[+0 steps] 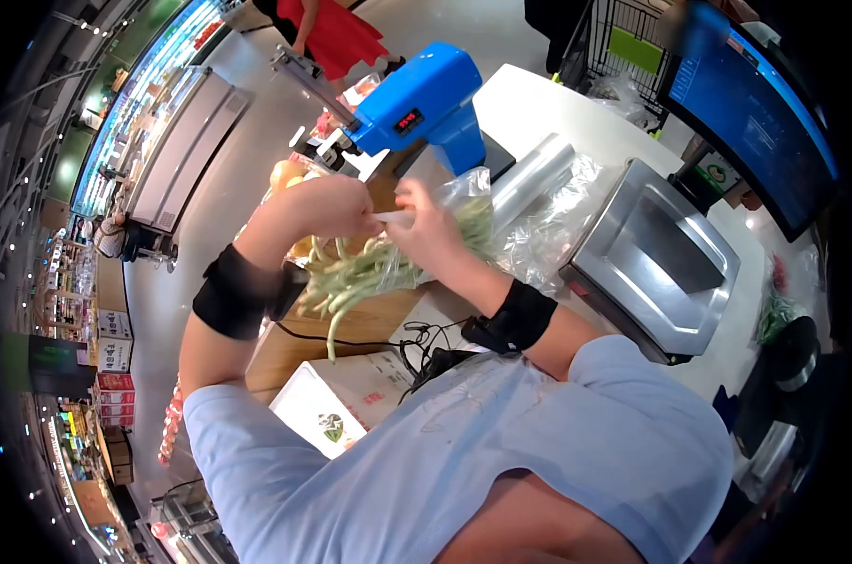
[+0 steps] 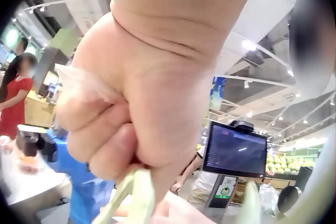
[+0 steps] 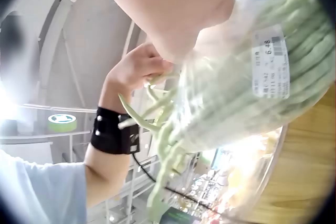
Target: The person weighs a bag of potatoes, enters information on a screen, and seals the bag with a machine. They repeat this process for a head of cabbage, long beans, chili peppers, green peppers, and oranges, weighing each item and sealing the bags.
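Observation:
A clear plastic bag (image 3: 210, 113) of long green beans (image 1: 346, 277) lies under both hands, with a printed price label (image 3: 270, 62) on its side. Several bean ends stick out of the bag's mouth and hang down. My left hand (image 1: 324, 207) grips a bunched bit of the bag, and clear film pokes out of the curled fist (image 2: 105, 113) in the left wrist view. Close beside it, my right hand (image 1: 428, 230) pinches the twisted plastic strip stretched between the hands. In the right wrist view its fingers are mostly hidden behind the hand.
A blue machine (image 1: 421, 94) with a red display stands ahead. To the right are a roll of plastic bags (image 1: 539, 174), a steel-topped scale (image 1: 656, 258) and a monitor (image 1: 750, 103). Near my body sit a white carton (image 1: 318, 404) and black cables (image 1: 421, 348) beside the wooden counter (image 1: 365, 329).

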Available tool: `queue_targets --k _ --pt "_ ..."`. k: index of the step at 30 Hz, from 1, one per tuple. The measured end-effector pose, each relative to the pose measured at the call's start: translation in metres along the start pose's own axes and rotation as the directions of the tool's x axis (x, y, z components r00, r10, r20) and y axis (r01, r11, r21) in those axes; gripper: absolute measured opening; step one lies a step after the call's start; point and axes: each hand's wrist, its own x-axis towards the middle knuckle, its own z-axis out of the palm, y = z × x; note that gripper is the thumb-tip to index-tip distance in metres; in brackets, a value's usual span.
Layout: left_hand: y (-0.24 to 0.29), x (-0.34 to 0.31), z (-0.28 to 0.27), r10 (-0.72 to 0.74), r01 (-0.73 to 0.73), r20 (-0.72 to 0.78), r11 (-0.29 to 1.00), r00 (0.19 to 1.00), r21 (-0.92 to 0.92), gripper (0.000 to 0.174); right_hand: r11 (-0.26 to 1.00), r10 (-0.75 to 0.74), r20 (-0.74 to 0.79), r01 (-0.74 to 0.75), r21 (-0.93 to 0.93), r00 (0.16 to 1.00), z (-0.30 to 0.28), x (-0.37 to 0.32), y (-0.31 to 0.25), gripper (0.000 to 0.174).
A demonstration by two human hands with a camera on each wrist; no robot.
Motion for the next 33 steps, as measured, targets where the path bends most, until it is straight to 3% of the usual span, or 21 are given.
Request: queue_targets --k 1,3,5,6,13,16,17,18,19,20,21,22,23,25,26,28,29,30,31,32,33 --pt "-0.013 0.008 0.004 0.031 -0.027 0.028 0.992 0.999 -0.125 0.035 1.0 0.007 0.005 -0.007 0.005 1.0 0.005 0.001 0.004 0.028" --pt "-0.039 0.024 0.012 0.064 -0.049 0.052 0.967 0.997 -0.251 0.038 0.9 -0.182 0.155 0.228 -0.372 0.971 0.012 0.005 0.01 0.024" --pt "-0.063 0.035 0.015 0.077 -0.11 -0.099 0.917 0.992 -0.382 0.041 0.93 -0.084 0.171 0.139 -0.341 0.982 0.029 0.016 0.008 0.031" --pt "-0.074 0.04 0.013 0.023 -0.034 -0.029 0.901 0.999 -0.433 0.036 0.942 -0.024 0.164 0.077 -0.326 0.986 0.038 0.026 0.013 0.031" --pt "-0.126 0.07 0.003 0.002 -0.064 -0.256 0.971 0.967 -0.232 0.031 0.934 0.055 0.089 -0.02 -0.356 0.995 0.09 0.074 0.028 0.033" --pt "-0.153 0.09 0.008 0.118 -0.172 -0.377 0.979 0.919 -0.113 0.027 0.931 0.08 -0.028 -0.085 -0.356 0.996 0.116 0.087 0.043 0.034" --pt "-0.154 0.09 0.008 0.08 -0.122 -0.385 0.989 0.92 -0.088 0.024 0.974 0.158 0.005 -0.155 -0.167 0.987 0.127 0.093 0.058 0.032" --pt "-0.148 0.085 0.003 0.086 -0.148 -0.404 0.981 0.911 -0.126 0.022 0.953 0.075 -0.051 -0.086 -0.29 0.996 0.126 0.094 0.055 0.03" --pt "-0.165 0.101 0.009 0.163 -0.138 -0.335 0.986 0.928 0.097 0.022 0.925 0.124 -0.005 -0.117 -0.361 0.992 0.118 0.095 0.046 0.024" --pt "-0.169 0.104 0.015 0.069 -0.03 -0.361 0.993 0.93 0.113 0.023 0.936 0.051 -0.126 -0.092 -0.34 0.991 0.121 0.091 0.045 0.022" --pt "-0.179 0.113 0.018 0.135 -0.055 -0.351 0.972 0.927 0.23 0.025 0.962 -0.015 -0.111 -0.016 -0.274 0.994 0.128 0.095 0.058 0.02" --pt "-0.166 0.098 0.014 0.04 -0.044 -0.368 0.999 0.929 -0.002 0.025 0.979 0.016 -0.08 -0.031 -0.201 0.997 0.127 0.094 0.056 0.019" --pt "-0.152 0.087 0.012 0.079 -0.133 -0.534 0.989 0.842 -0.064 0.022 0.978 -0.007 -0.05 -0.004 -0.21 0.999 0.121 0.094 0.051 0.02" --pt "-0.153 0.092 0.007 -0.03 -0.049 -0.403 0.982 0.915 -0.185 0.024 0.919 -0.087 -0.158 0.018 -0.393 0.984 0.134 0.096 0.066 0.022" --pt "-0.154 0.094 0.006 -0.029 -0.05 -0.404 0.982 0.914 -0.183 0.024 0.993 0.003 -0.076 -0.012 -0.117 0.997 0.16 0.109 0.106 0.022" --pt "-0.162 0.095 0.005 -0.025 -0.082 -0.312 0.942 0.95 -0.326 0.027 0.877 0.182 0.091 -0.204 0.435 0.979 0.21 0.134 0.186 0.022" --pt "-0.171 0.099 0.008 0.066 -0.161 -0.361 0.957 0.93 -0.24 0.027 0.986 0.107 0.035 -0.11 0.122 0.994 0.174 0.115 0.123 0.02" --pt "-0.18 0.106 0.012 0.085 -0.186 -0.329 0.938 0.941 -0.291 0.027 0.984 0.099 0.071 -0.108 0.143 0.993 0.16 0.108 0.098 0.02" --pt "-0.175 0.102 0.006 0.26 -0.295 -0.347 0.954 0.901 -0.05 0.027 0.991 0.119 0.093 -0.112 -0.08 0.989 0.149 0.109 0.082 0.018" --pt "-0.174 0.102 0.006 0.182 -0.233 -0.32 0.964 0.93 -0.126 0.027 0.948 0.135 0.102 -0.099 -0.303 0.986 0.142 0.114 0.072 0.015" --pt "-0.184 0.106 0.012 0.29 -0.351 -0.376 0.931 0.88 -0.104 0.015 0.852 0.146 0.093 -0.077 -0.518 0.985 0.139 0.119 0.068 0.014"
